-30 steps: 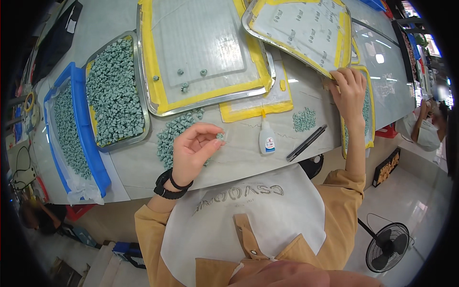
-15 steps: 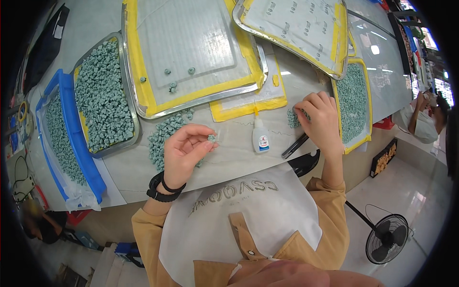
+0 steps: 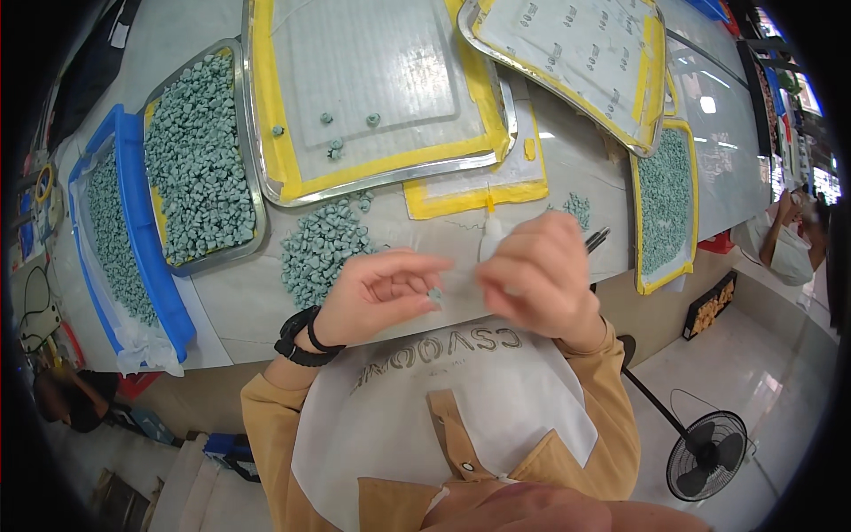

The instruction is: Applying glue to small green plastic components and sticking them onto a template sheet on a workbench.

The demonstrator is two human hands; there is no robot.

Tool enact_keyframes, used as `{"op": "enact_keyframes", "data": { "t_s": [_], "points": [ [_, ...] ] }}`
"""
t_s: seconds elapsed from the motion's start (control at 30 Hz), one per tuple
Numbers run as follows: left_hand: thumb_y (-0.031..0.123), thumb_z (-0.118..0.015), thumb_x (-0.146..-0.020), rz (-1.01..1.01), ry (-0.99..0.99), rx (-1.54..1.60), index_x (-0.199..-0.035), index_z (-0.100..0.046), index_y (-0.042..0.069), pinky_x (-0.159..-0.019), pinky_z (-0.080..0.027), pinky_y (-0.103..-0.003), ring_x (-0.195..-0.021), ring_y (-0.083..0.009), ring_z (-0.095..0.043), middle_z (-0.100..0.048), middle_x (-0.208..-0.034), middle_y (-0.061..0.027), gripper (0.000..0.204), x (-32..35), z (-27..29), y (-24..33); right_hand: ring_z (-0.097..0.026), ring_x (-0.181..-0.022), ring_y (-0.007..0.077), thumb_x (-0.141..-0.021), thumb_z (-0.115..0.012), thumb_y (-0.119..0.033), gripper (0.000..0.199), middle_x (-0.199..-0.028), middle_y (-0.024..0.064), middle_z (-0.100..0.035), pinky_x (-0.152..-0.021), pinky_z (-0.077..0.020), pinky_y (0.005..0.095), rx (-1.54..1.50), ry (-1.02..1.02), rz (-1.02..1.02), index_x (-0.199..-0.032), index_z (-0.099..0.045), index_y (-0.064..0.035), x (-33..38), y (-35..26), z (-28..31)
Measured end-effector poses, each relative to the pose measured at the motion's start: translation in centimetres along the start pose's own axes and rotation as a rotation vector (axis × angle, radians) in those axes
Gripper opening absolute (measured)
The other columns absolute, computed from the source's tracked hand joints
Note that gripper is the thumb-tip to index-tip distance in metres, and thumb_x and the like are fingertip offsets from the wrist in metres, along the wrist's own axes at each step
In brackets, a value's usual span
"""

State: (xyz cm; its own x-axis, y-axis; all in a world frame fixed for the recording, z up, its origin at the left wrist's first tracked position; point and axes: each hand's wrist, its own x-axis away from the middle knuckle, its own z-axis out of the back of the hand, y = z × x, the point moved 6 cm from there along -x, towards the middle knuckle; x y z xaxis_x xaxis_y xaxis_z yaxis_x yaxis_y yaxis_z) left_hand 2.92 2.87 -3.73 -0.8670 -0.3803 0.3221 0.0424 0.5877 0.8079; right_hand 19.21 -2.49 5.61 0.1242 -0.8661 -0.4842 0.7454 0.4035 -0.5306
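Note:
My left hand pinches a small green flower-shaped piece between thumb and fingertips, low over the near table edge. Facing it, my right hand is closed with curled fingers, blurred by motion; whatever it may hold cannot be made out. A white glue bottle with a yellow tip stands behind the right hand, its lower part covered. Beyond my left hand lies a heap of similar green pieces. A little pile of smaller green bits sits beyond my right hand, near a black pen-like tool.
A metal tray and a blue crate, both full of green pieces, stand left. A yellow-taped tray carries a few pieces; another tray overlaps it. Right is a yellow-edged tray of small bits. A fan stands beside me.
My right hand has come from the small pile toward my left hand, now partly in front of the glue bottle. My left hand has shifted right and nearer, still pinching the green piece.

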Motion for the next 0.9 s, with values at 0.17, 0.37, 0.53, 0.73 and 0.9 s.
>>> {"op": "enact_keyframes", "data": {
  "t_s": [0.17, 0.37, 0.53, 0.73, 0.9],
  "points": [
    [-0.012, -0.061, -0.083, 0.009, -0.030, 0.078, -0.124, -0.052, -0.008, -0.085, -0.054, -0.028, -0.095, -0.0123, -0.059, -0.059, -0.109, -0.0108, 0.041, 1.1, -0.4, 0.5, -0.053, -0.070, 0.0216, -0.057, -0.075, -0.004, 0.029, -0.081, 0.0022, -0.056, -0.066, -0.0394, 0.0327, -0.084, 0.001, 0.027, -0.083, -0.064, -0.0081, -1.3, -0.3, -3.3],
    [-0.010, -0.062, -0.084, 0.001, -0.061, 0.013, -0.120, -0.051, -0.006, -0.085, -0.050, -0.024, -0.095, -0.0105, -0.059, -0.060, -0.108, -0.0082, 0.038, 0.9, 0.0, 0.6, -0.053, -0.070, 0.0208, -0.058, -0.075, -0.003, 0.030, -0.082, 0.0026, -0.059, -0.065, -0.0389, 0.0322, -0.113, -0.089, 0.067, -0.085, -0.065, -0.0087, -2.2, 0.0, -3.4],
    [-0.010, -0.063, -0.083, -0.067, 0.022, -0.052, -0.117, -0.054, -0.005, -0.084, -0.051, -0.025, -0.093, -0.0111, -0.059, -0.060, -0.107, -0.0097, 0.035, 0.5, 0.2, 1.1, -0.055, -0.072, 0.0208, -0.062, -0.075, -0.001, 0.025, -0.081, 0.0034, -0.060, -0.066, -0.0386, 0.0310, -0.317, -0.138, -0.050, -0.085, -0.065, -0.0072, -2.2, 1.9, -3.9],
    [-0.009, -0.063, -0.081, -0.270, 0.115, -0.321, -0.106, -0.059, -0.004, -0.079, -0.052, -0.025, -0.091, -0.0134, -0.061, -0.059, -0.104, -0.0119, 0.026, 1.0, 0.1, 2.1, -0.055, -0.074, 0.0205, -0.067, -0.074, 0.000, 0.020, -0.080, 0.0054, -0.060, -0.068, -0.0397, 0.0308, -0.537, -0.173, -0.174, -0.082, -0.063, -0.0047, -1.9, 2.0, -5.2],
    [-0.011, -0.063, -0.081, -0.312, 0.109, -0.358, -0.104, -0.059, -0.004, -0.081, -0.052, -0.025, -0.093, -0.0151, -0.061, -0.058, -0.106, -0.0124, 0.025, 1.3, 0.0, 2.1, -0.053, -0.075, 0.0199, -0.073, -0.070, -0.003, 0.014, -0.081, 0.0066, -0.058, -0.070, -0.0400, 0.0301, -0.629, -0.165, -0.155, -0.083, -0.060, -0.0028, -1.7, 1.6, -5.3]
  ]
}}
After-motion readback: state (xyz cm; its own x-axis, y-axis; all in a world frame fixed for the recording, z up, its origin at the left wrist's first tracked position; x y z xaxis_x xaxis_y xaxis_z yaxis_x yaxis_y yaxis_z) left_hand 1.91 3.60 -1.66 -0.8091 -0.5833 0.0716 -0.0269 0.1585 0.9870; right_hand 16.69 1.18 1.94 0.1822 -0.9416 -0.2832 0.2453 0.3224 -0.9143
